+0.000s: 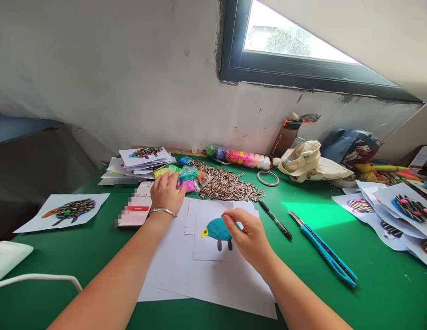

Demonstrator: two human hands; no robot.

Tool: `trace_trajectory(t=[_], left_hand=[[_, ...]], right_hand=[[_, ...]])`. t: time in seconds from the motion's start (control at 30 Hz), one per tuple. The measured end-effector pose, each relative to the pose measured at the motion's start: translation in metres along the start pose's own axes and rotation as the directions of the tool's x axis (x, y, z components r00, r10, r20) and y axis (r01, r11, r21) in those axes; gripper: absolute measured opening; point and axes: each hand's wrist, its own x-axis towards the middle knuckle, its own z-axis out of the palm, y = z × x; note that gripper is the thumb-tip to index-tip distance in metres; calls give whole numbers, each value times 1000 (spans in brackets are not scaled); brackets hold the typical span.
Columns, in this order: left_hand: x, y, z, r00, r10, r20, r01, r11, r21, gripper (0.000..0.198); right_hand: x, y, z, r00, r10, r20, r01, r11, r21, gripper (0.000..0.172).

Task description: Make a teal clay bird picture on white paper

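My left hand point(167, 191), with a silver bangle at its wrist, reaches over small plastic bags of coloured modelling clay point(188, 173). Its fingers are slightly apart and rest on or just above the bags; the contact is partly hidden. My right hand point(246, 231) hovers over a clay bird point(215, 229), thumb and fingers pinched together. Whatever is in that pinch, if anything, is too small to make out. The bird has a teal body, yellow head and dark legs, and my right hand covers its rear. It lies on white paper point(172, 275).
Sunflower seeds point(227, 183) are heaped behind the paper. A black pen point(275, 220) and a blue utility knife point(323, 250), blade exposed, lie to the right. A phone point(139, 206), a seed-covered bird picture point(70, 211), a tape roll point(268, 178) and a bottle point(285, 137) stand around.
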Motion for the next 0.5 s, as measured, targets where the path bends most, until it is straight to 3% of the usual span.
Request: trace_trajectory(t=[0.2, 0.5], left_hand=[[-6, 21, 5, 964, 247, 98, -253, 966, 52, 19], [8, 23, 21, 956, 268, 117, -278, 957, 79, 29]], right_hand=[[0, -3, -1, 999, -26, 32, 28, 998, -59, 19], [-1, -4, -5, 999, -39, 22, 40, 998, -55, 18]])
